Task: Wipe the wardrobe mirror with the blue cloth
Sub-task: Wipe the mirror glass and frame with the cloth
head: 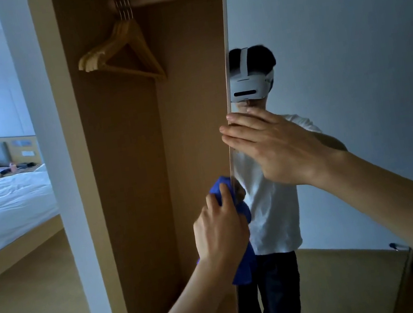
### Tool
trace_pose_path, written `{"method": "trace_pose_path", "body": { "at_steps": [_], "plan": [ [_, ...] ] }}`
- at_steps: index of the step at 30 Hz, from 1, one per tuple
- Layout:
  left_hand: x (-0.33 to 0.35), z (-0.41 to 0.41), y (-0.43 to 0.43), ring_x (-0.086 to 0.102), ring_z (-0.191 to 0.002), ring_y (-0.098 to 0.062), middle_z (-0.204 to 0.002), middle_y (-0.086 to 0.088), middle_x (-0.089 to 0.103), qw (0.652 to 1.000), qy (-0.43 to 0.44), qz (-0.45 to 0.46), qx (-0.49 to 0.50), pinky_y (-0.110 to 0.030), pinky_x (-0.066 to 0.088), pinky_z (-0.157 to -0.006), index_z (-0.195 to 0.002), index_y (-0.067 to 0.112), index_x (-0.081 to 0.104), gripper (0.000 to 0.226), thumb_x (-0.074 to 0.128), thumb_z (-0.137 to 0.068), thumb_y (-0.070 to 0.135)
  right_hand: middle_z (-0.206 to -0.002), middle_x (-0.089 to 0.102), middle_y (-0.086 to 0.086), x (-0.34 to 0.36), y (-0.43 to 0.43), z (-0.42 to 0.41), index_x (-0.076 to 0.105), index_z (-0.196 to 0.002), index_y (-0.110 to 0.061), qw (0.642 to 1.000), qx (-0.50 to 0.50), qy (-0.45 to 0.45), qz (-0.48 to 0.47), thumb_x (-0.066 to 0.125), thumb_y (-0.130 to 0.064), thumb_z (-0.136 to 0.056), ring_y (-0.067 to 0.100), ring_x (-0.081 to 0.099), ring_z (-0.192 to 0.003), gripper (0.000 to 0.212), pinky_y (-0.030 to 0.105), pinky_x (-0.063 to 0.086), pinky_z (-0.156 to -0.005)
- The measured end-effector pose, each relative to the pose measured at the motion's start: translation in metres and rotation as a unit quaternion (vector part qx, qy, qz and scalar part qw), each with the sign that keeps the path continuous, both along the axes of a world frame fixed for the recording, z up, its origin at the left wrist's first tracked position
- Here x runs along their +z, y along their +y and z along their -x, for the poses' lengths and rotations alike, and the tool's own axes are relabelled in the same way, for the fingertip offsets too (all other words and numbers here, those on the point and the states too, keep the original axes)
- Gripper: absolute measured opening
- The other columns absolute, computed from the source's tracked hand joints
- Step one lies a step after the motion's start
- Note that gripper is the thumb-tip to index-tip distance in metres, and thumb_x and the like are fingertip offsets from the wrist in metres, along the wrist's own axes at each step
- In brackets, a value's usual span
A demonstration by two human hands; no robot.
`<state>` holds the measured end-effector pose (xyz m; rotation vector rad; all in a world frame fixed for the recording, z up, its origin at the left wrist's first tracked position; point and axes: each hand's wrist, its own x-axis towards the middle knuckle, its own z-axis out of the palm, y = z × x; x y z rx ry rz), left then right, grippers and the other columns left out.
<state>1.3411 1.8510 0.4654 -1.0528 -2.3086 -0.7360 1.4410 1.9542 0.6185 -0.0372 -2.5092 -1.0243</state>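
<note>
We stand at the open wardrobe (131, 168). Its tall mirror (332, 55) runs up and down, just right of both hands. Our right hand (276, 145) is flat and open, holding the door edge. Our left hand (220, 224) is closed around the blue cloth (245, 266), lower down, touching that edge.

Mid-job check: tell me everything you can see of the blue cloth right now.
The blue cloth is a vivid royal blue, soft fabric, bunched rather than spread flat. The left hand grips it, fingers closed over its top, and a loose tail hangs below the hand. It sits at the left edge of the mirror, about chest height, seemingly wrapped around that edge. The right hand rests higher on the same edge, clear of the cloth.
</note>
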Motion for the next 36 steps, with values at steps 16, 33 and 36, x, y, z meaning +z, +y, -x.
{"method": "trace_pose_path", "body": {
  "at_steps": [16,33,36],
  "plan": [
    [0.016,0.004,-0.004,0.064,-0.096,-0.024,-0.128,-0.006,0.056,0.996,-0.022,-0.080,-0.038,-0.028,0.041,-0.068,-0.157,0.020,0.033,0.063,0.053,-0.098,0.030,-0.151,0.054,0.008,-0.020,-0.003,0.011,0.060,-0.140,-0.006,1.000,0.009,-0.002,-0.024,0.015,-0.017,-0.092,0.026,0.033,-0.151,0.067,0.047,0.021,-0.126],
    [-0.042,-0.004,-0.014,0.062,-0.102,-0.029,-0.131,-0.007,0.052,0.989,-0.124,-0.054,-0.057,-0.036,0.052,-0.079,-0.159,0.024,0.028,0.067,0.053,-0.098,0.025,-0.160,0.041,0.008,-0.088,-0.009,0.009,0.049,-0.149,-0.007,0.998,-0.008,-0.058,0.001,0.021,-0.015,-0.097,0.026,0.020,-0.156,0.060,0.046,0.007,-0.129],
    [-0.043,-0.007,-0.012,0.063,-0.102,-0.029,-0.134,-0.009,0.051,0.990,-0.114,-0.066,-0.056,-0.039,0.055,-0.079,-0.160,0.021,0.029,0.066,0.053,-0.098,0.024,-0.159,0.044,0.010,-0.094,-0.011,0.008,0.051,-0.147,-0.006,0.999,-0.007,-0.053,0.009,0.024,-0.015,-0.097,0.027,0.023,-0.155,0.058,0.047,0.009,-0.128]
  ]
}}
